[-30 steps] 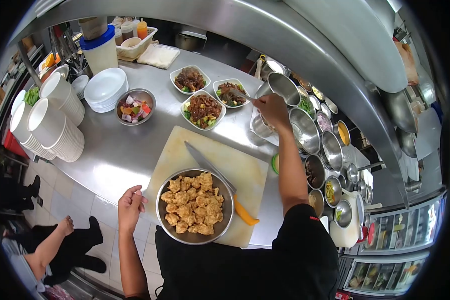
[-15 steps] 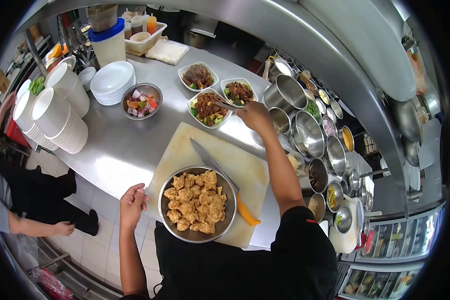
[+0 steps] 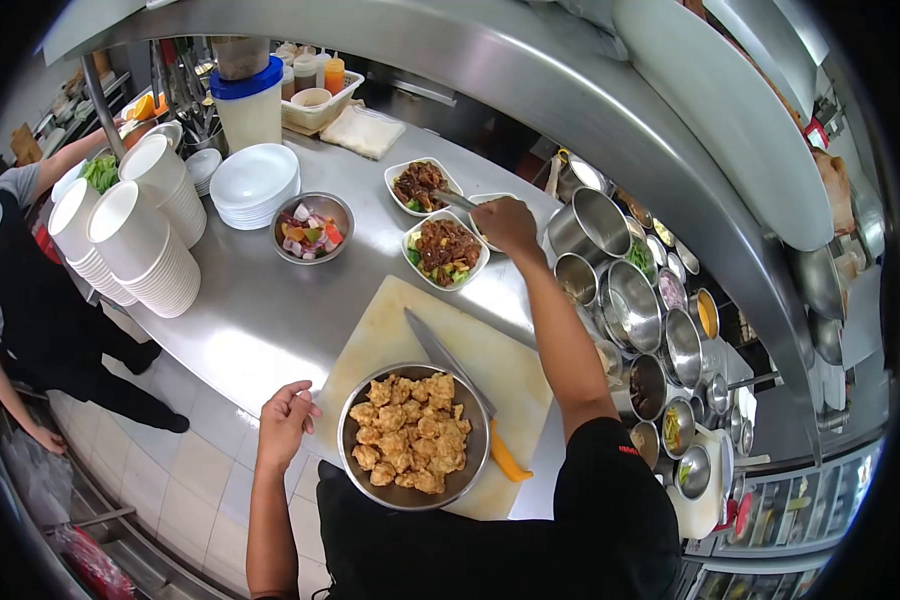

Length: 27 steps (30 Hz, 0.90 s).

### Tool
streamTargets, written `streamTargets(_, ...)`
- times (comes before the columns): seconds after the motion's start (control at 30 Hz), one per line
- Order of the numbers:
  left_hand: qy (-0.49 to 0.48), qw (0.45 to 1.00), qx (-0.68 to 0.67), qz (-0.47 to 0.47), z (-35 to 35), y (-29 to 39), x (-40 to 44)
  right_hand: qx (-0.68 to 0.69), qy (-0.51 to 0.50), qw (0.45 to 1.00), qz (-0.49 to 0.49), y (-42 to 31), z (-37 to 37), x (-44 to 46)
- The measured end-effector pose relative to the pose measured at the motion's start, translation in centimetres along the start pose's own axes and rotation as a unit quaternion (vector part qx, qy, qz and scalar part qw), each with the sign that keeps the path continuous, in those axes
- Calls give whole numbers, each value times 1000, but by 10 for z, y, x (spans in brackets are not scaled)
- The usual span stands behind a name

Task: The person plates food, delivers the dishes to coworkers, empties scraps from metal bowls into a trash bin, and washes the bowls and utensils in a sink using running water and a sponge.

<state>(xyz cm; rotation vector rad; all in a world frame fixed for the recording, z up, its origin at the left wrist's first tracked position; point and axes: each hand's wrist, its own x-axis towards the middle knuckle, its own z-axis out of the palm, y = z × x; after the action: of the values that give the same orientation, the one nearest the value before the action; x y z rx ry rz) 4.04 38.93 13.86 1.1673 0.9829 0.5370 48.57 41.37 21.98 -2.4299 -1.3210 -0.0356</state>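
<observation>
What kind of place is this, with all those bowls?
Probably a restaurant kitchen: there's a long silver metal counter, tall stacks of white round tubs, and lots of shiny round metal bowls and pots crowded together.

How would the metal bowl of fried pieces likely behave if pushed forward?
The metal bowl looks rigid, so it would probably slide without flexing. Its loosely heaped fried pieces might shift or spill if jolted. The knife right by its rim may obstruct it.

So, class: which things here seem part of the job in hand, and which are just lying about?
Likely part of the job:
right hand
metal utensil it holds
white bowls of food

Apparently just lying about:
orange-handled knife
stacked plates
folded cloth
stacked white tubs
</observation>
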Motion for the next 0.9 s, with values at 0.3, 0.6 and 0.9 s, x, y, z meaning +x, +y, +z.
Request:
streamTargets(0.3,-3,1000,-3,-8,5,5,-1,-98,10,995,-20,-25,22,9)
streamTargets(0.6,17,1000,-4,-20,-9,-6,-5,-67,102,991,-58,29,-21,9)
streamTargets(0.9,-2,1000,29,-13,2,12,11,-258,202,938,-117,158,4,-2)
